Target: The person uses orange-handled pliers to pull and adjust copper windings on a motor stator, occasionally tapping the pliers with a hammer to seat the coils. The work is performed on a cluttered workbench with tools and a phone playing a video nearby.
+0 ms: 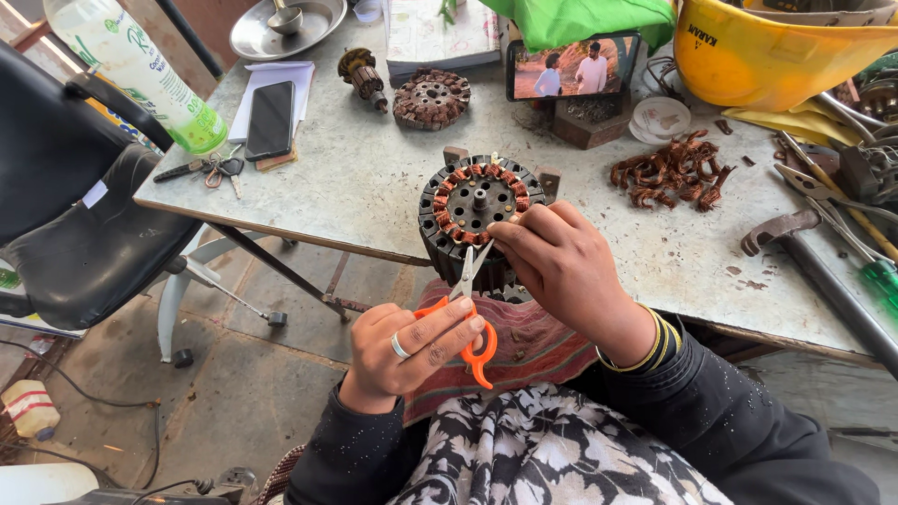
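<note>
Scissor tips (470, 265) hidden between stator (477, 220) and right hand (561, 271)

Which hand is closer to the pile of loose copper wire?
Right. The right hand rests on the round motor part, nearer the copper wire pile. The left hand holds orange scissors lower down.

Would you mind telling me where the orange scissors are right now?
In the head view they sit low and centre, in the left hand, the scissors pointing up at the stator by the table edge.
</note>
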Tool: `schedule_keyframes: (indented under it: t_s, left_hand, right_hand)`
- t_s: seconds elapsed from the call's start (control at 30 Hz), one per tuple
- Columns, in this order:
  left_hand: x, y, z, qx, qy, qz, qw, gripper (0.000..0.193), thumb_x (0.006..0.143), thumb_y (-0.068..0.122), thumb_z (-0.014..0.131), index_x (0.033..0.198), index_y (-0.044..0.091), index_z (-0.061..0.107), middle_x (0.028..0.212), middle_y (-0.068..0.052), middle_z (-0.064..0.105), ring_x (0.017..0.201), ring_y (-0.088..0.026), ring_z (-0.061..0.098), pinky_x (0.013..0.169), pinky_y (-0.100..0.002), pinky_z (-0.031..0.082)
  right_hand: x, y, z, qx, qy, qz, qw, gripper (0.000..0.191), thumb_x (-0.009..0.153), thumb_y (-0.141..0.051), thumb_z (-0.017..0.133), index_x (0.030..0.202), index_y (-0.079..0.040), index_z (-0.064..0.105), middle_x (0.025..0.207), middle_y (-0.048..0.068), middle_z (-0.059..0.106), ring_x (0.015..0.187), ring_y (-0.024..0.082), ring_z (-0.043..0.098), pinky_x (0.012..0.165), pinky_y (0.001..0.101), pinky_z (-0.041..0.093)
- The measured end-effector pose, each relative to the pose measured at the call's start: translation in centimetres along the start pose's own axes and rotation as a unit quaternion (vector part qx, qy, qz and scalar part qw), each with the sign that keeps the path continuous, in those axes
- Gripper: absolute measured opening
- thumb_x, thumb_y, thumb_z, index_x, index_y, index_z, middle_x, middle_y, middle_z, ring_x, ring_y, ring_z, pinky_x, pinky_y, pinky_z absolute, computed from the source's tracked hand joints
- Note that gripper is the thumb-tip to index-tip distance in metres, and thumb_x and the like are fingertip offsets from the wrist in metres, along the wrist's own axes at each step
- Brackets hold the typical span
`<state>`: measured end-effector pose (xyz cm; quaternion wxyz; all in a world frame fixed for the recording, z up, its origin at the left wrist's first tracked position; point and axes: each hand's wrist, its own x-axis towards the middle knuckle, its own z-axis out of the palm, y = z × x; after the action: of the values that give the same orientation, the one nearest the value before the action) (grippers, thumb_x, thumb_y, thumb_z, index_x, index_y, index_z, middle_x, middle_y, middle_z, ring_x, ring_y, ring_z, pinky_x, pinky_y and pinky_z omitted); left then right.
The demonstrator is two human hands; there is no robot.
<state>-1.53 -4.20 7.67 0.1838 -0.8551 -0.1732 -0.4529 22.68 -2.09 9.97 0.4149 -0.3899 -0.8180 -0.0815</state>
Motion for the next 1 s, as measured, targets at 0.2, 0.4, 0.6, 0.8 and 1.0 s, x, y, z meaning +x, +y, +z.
schedule_keyframes:
  t_s: [0.2, 0.4, 0.6, 0.8, 1.0]
  left_hand:
    - [-0.7, -0.6, 0.3, 0.024, 0.004, 0.022, 0.999, 0.032, 0.095, 0.025, 0.084, 0.125, 0.026, 0.073, 0.124, 0.012, 0.069, 0.06, -0.005, 0.046, 0.054, -0.023, 0.038]
    - [-1.5, -1.1, 0.5, 0.023, 0.007, 0.027, 0.999, 0.031, 0.095, 0.027, 0.085, 0.123, 0.027, 0.072, 0.124, 0.012, 0.068, 0.06, -0.005, 0.046, 0.054, -0.023, 0.039]
    - [-2.1, -1.8, 0.7, 0.03, 0.015, 0.026, 0.999, 0.03, 0.095, 0.027, 0.085, 0.122, 0.027, 0.073, 0.124, 0.012, 0.068, 0.061, -0.006, 0.048, 0.055, -0.023, 0.041]
    - [-2.5, -2.0, 1.3, 0.06, 0.038, 0.019, 0.997, 0.024, 0.097, 0.032, 0.083, 0.118, 0.031, 0.072, 0.125, 0.015, 0.068, 0.085, -0.005, 0.056, 0.07, -0.024, 0.047]
    - [-2.1, -1.5, 1.7, 0.045, 0.025, 0.015, 0.999, 0.024, 0.098, 0.039, 0.079, 0.118, 0.029, 0.071, 0.126, 0.013, 0.067, 0.098, -0.009, 0.052, 0.082, -0.028, 0.049]
  right_hand:
    - [0.0, -0.2, 0.0, 0.001, -0.002, 0.004, 1.0, 0.02, 0.091, -0.012, 0.074, 0.112, -0.01, 0.072, 0.093, 0.006, 0.06, 0.083, 0.027, 0.058, 0.074, 0.0382, 0.05]
    - [-0.1, -0.2, 0.1, -0.003, -0.009, -0.004, 1.0, 0.023, 0.09, -0.011, 0.074, 0.113, -0.01, 0.072, 0.094, 0.006, 0.059, 0.083, 0.026, 0.057, 0.074, 0.0383, 0.049]
    - [-0.2, -0.1, 0.2, -0.004, -0.003, -0.016, 1.0, 0.032, 0.088, -0.008, 0.072, 0.12, -0.009, 0.07, 0.098, 0.007, 0.059, 0.088, 0.027, 0.058, 0.078, 0.0384, 0.05]
    - [-0.3, -0.2, 0.4, -0.003, -0.006, 0.006, 1.0, 0.034, 0.088, -0.008, 0.073, 0.122, -0.009, 0.07, 0.095, 0.008, 0.059, 0.086, 0.028, 0.057, 0.077, 0.0391, 0.05]
    - [-0.4, -0.1, 0.3, 0.003, -0.004, 0.005, 1.0, 0.035, 0.087, -0.007, 0.072, 0.122, -0.009, 0.069, 0.096, 0.008, 0.059, 0.087, 0.028, 0.058, 0.078, 0.0395, 0.05]
